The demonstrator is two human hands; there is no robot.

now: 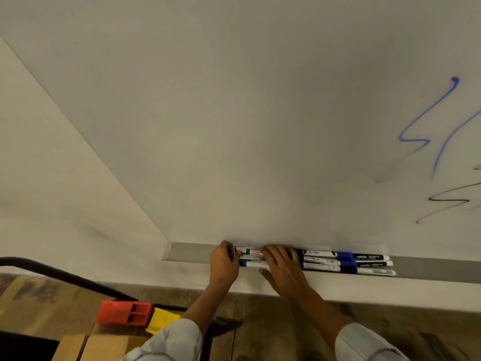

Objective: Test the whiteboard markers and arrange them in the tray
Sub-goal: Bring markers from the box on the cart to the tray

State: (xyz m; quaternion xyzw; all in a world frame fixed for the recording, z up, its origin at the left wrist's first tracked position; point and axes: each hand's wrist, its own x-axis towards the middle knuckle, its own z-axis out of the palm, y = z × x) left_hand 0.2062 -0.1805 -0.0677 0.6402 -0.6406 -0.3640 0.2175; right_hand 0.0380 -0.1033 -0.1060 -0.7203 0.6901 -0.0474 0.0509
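Several whiteboard markers with white barrels and blue or black caps lie in rows on the grey tray under the whiteboard. My left hand touches the left ends of the left-hand markers, fingers bent against them. My right hand lies flat over the middle of the rows, fingers fairly straight, pressing on the markers. Parts of the markers are hidden under both hands.
Blue and black scribbles mark the board at the right. Below the tray runs a white ledge. On the wooden floor at the lower left are a red block, a yellow block, a black cable and cardboard boxes.
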